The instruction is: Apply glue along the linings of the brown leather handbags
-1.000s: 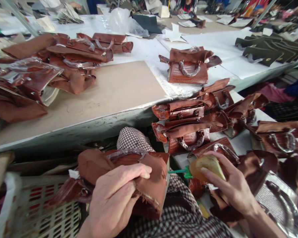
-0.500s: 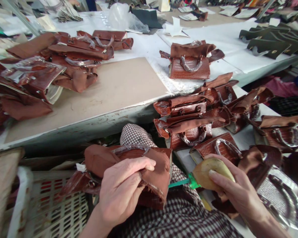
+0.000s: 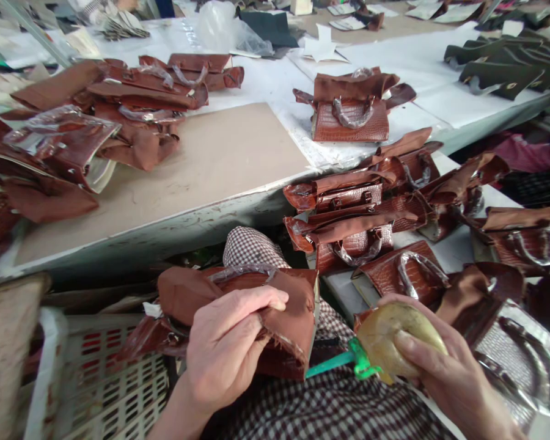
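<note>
A brown handbag (image 3: 291, 299) with a fabric lining rests on my lap, which is covered in checked cloth. My left hand (image 3: 227, 342) is closed on the frayed edge of its lining, thumb beneath and fingers on top. A plastic-wrapped handle (image 3: 242, 271) lies along the bag's far side. In my right hand (image 3: 444, 351) is a yellowish, soft-looking squeeze bulb (image 3: 396, 336) with a green nozzle (image 3: 332, 363). The nozzle points left, its tip at the lower right corner of the bag's edge. Whatever the bulb contains cannot be made out.
Several brown handbags (image 3: 355, 205) crowd the surface at right, with a silvery bag (image 3: 508, 348) nearer. Another brown bag (image 3: 351, 119) stands on the white table (image 3: 293, 128); more are piled at left (image 3: 68, 137). A white plastic basket (image 3: 105, 391) sits at lower left.
The squeeze bulb in my right hand has shifted slightly right and down, and its nozzle tip has moved lower along the bag's edge. My left hand keeps its hold on the lining.
</note>
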Demonstrator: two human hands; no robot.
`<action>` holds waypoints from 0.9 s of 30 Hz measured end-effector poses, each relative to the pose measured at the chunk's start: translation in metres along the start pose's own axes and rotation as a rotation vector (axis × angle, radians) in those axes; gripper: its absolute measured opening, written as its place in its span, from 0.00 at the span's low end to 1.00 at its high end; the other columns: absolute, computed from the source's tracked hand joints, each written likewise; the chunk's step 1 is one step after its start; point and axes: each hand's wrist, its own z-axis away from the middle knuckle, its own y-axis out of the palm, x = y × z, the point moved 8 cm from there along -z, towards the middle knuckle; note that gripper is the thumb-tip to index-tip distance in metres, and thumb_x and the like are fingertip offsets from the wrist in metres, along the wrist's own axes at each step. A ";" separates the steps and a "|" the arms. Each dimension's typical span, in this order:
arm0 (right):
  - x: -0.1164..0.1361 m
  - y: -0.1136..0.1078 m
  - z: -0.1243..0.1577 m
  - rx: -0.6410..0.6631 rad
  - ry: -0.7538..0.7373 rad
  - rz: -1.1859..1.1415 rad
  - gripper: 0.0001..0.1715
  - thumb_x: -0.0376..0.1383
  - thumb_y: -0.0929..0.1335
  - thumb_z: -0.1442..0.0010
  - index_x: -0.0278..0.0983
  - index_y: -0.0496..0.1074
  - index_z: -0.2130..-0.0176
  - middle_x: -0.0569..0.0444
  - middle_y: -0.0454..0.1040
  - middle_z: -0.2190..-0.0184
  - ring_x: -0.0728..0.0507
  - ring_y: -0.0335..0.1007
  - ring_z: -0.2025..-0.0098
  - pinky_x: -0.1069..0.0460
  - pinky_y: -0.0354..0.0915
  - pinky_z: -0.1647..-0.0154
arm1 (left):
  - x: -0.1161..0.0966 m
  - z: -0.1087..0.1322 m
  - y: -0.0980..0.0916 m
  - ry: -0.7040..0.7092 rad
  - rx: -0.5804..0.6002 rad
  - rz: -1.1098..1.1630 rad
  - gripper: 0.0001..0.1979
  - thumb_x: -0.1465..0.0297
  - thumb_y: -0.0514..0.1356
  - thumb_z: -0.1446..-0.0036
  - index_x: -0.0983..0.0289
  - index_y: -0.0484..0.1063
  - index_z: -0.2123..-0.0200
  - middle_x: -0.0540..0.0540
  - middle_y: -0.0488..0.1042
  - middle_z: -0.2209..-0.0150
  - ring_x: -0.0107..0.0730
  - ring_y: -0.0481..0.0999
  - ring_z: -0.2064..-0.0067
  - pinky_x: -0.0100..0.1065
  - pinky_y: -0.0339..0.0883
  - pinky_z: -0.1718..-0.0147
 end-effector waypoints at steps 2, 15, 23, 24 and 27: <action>0.001 -0.001 -0.001 0.003 0.005 0.018 0.34 0.53 0.79 0.48 0.42 0.73 0.48 0.51 0.78 0.65 0.36 0.74 0.66 0.48 0.72 0.69 | -0.001 0.000 -0.001 0.008 -0.002 -0.008 0.11 0.85 0.55 0.38 0.67 0.74 0.61 0.55 0.82 0.57 0.21 0.82 0.52 0.18 0.68 0.43; 0.013 -0.024 -0.023 -0.094 -0.127 0.302 0.30 0.51 0.78 0.44 0.41 0.73 0.48 0.53 0.78 0.61 0.39 0.70 0.62 0.52 0.66 0.69 | -0.002 -0.002 -0.003 -0.009 -0.003 -0.058 0.11 0.83 0.54 0.36 0.66 0.73 0.59 0.54 0.82 0.57 0.22 0.82 0.54 0.20 0.72 0.46; 0.009 -0.041 -0.038 -0.102 -0.245 0.477 0.30 0.53 0.76 0.41 0.40 0.72 0.47 0.52 0.80 0.60 0.37 0.74 0.60 0.50 0.70 0.63 | 0.000 -0.001 -0.001 -0.003 0.002 -0.050 0.10 0.82 0.55 0.36 0.66 0.73 0.59 0.54 0.83 0.58 0.23 0.82 0.54 0.20 0.71 0.45; 0.010 -0.041 -0.039 -0.108 -0.274 0.500 0.30 0.53 0.76 0.41 0.40 0.72 0.48 0.52 0.79 0.60 0.38 0.74 0.60 0.50 0.71 0.61 | 0.001 -0.001 0.000 0.001 0.004 -0.048 0.09 0.82 0.55 0.36 0.66 0.73 0.59 0.54 0.83 0.58 0.23 0.83 0.54 0.20 0.72 0.45; 0.011 -0.042 -0.039 -0.135 -0.358 0.560 0.27 0.52 0.75 0.39 0.41 0.72 0.47 0.53 0.79 0.59 0.38 0.74 0.59 0.50 0.71 0.60 | 0.002 -0.001 0.001 0.008 0.002 -0.054 0.09 0.81 0.55 0.35 0.66 0.73 0.59 0.55 0.83 0.59 0.24 0.83 0.55 0.21 0.73 0.47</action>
